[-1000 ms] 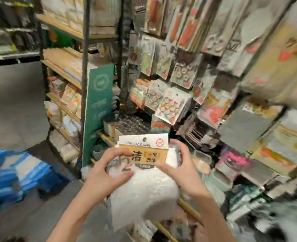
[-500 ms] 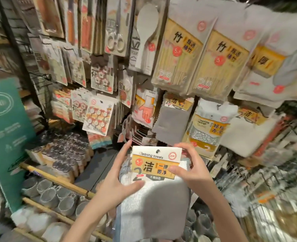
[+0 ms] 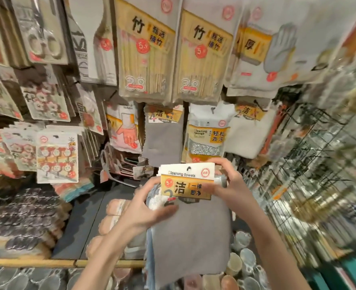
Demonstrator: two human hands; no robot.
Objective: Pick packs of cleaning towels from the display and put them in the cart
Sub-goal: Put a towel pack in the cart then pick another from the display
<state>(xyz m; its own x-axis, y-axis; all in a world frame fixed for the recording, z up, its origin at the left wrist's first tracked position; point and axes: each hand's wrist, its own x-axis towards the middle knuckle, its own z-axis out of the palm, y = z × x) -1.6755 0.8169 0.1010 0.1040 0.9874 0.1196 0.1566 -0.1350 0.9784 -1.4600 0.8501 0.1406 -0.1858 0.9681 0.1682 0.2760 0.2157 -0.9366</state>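
Note:
Both hands hold a pack of cleaning towels (image 3: 190, 233), grey cloth under a white and yellow card label, in front of the display. My left hand (image 3: 145, 206) grips its left side with the thumb across the cloth. My right hand (image 3: 230, 185) pinches the label's right edge. On the display behind hang another grey towel pack (image 3: 162, 141) and a white towel pack (image 3: 250, 132). The cart is out of view.
Hanging packs fill the wall: bamboo chopsticks (image 3: 145, 51), household gloves (image 3: 125, 126), a cleaning sponge (image 3: 208, 135), hooks (image 3: 57, 155). A black wire rack (image 3: 311, 155) stands to the right. Cups (image 3: 244, 258) and stacked goods sit on the shelf below, edged by a wooden rail (image 3: 64, 263).
The view has swung right, from the aisle and shelf end to face the hanging display. The towel pack stays in both hands and now sits closer to the hooks.

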